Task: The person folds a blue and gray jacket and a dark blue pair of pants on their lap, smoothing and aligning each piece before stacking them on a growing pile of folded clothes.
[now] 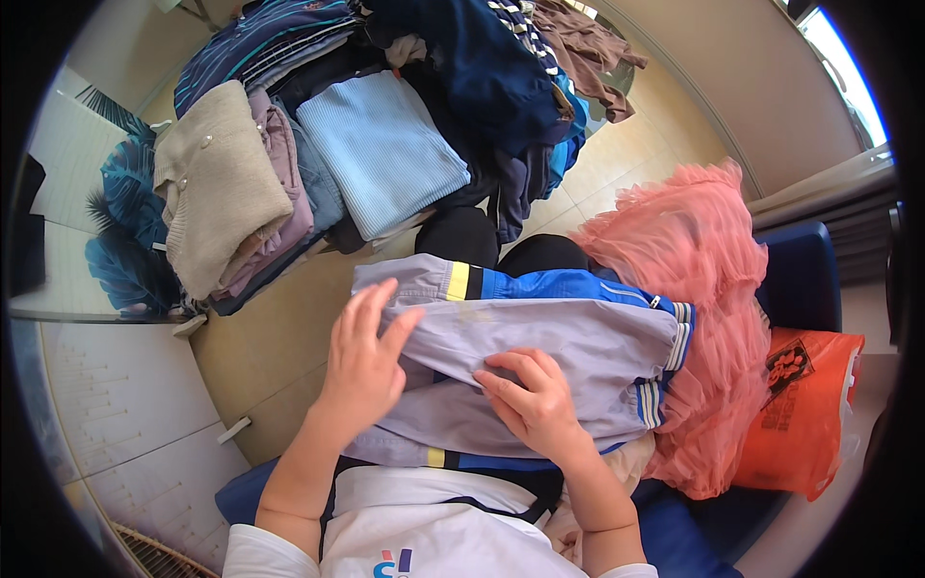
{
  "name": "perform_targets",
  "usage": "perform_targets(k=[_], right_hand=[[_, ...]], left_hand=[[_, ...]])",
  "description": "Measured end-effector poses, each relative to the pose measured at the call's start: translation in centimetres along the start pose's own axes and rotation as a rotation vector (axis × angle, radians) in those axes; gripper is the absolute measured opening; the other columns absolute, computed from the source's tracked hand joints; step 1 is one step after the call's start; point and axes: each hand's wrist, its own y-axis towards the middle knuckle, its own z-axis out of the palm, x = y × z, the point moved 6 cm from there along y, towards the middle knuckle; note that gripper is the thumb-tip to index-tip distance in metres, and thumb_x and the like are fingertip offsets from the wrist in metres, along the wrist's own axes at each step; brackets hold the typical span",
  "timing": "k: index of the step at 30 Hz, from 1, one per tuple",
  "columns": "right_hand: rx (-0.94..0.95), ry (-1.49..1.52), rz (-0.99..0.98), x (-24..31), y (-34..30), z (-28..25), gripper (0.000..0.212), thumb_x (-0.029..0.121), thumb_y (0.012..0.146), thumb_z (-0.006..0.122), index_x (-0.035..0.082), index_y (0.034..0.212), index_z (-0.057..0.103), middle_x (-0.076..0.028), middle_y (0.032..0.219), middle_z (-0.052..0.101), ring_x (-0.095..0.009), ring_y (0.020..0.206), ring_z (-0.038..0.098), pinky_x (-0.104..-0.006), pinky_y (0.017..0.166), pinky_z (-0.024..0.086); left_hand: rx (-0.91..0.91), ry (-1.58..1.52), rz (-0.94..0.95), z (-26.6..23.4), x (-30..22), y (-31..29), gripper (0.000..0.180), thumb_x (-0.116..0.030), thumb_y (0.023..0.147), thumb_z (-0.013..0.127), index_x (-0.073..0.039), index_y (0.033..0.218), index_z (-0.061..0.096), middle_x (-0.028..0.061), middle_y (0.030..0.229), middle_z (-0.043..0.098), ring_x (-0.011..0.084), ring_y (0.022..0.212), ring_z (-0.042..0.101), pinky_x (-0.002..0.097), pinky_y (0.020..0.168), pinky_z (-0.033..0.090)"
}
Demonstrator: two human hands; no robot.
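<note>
A grey and blue sports jacket [578,337] with yellow and black bands and striped ribbed edges lies folded across my lap. My left hand [364,361] is over its left part, with the fingers spread and nothing gripped. Near the middle of the jacket, my right hand [535,400] has its thumb and forefinger bent together on a fold of the grey cloth. The ribbed edges point to the right, and a zip shows on the blue strip.
Ahead, a table holds piles of clothes, including a beige knit [222,183], a light blue ribbed garment [381,144] and dark navy clothing [472,67]. To my right a pink ruffled tulle garment [708,318] hangs over a blue chair [807,265], beside an orange bag [805,414].
</note>
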Motion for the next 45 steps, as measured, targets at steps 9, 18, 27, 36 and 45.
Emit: perform_targets(k=[9, 18, 27, 36, 45], right_hand=[[-0.04, 0.132, 0.042, -1.2, -0.3, 0.4, 0.025, 0.002, 0.073, 0.072, 0.005, 0.098, 0.072, -0.009, 0.103, 0.065, -0.027, 0.092, 0.061, -0.0383, 0.079, 0.05], [-0.007, 0.208, 0.06, -3.2, -1.2, 2.1, 0.025, 0.003, 0.069, 0.075, 0.006, 0.094, 0.074, -0.008, 0.102, 0.066, -0.028, 0.093, 0.062, -0.0373, 0.081, 0.05], [0.156, 0.158, 0.024, -2.2, -0.9, 1.9, 0.035, 0.022, 0.071, 0.077, 0.011, 0.104, 0.07, -0.007, 0.115, 0.062, -0.029, 0.109, 0.056, -0.0421, 0.092, 0.045], [-0.082, 0.356, 0.177, -3.1, -2.0, 0.9, 0.033, 0.02, 0.075, 0.073, 0.007, 0.105, 0.069, -0.011, 0.114, 0.063, -0.03, 0.11, 0.056, -0.0427, 0.094, 0.044], [-0.133, -0.25, 0.389, -3.8, -2.7, 1.0, 0.048, 0.03, 0.082, 0.069, 0.008, 0.124, 0.061, -0.019, 0.14, 0.05, -0.033, 0.131, 0.045, -0.0508, 0.111, 0.029]], left_hand=[[-0.215, -0.214, -0.223, 5.8, 11.0, -0.1, 0.023, 0.002, 0.067, 0.064, -0.005, 0.087, 0.055, 0.0108, 0.086, 0.057, 0.0332, 0.089, 0.057, 0.0399, 0.076, 0.045], [-0.2, 0.045, -0.146, 4.9, 11.6, 0.5, 0.013, 0.005, 0.07, 0.057, -0.004, 0.077, 0.052, 0.01, 0.081, 0.052, 0.031, 0.082, 0.053, 0.0398, 0.069, 0.041], [-0.281, -0.184, -0.212, 1.1, 7.5, 0.2, 0.027, 0.012, 0.069, 0.049, -0.001, 0.089, 0.062, 0.0134, 0.097, 0.062, 0.0328, 0.096, 0.059, 0.042, 0.086, 0.048], [0.132, -0.228, 0.122, 7.4, 1.8, 6.2, 0.055, -0.026, 0.074, 0.08, -0.001, 0.119, 0.059, 0.0186, 0.129, 0.05, 0.038, 0.121, 0.048, 0.0448, 0.102, 0.041], [0.067, -0.203, -0.024, 7.0, 5.8, 7.2, 0.054, -0.031, 0.063, 0.091, -0.004, 0.066, 0.044, 0.0141, 0.058, 0.05, 0.0296, 0.051, 0.047, 0.038, 0.051, 0.042]])
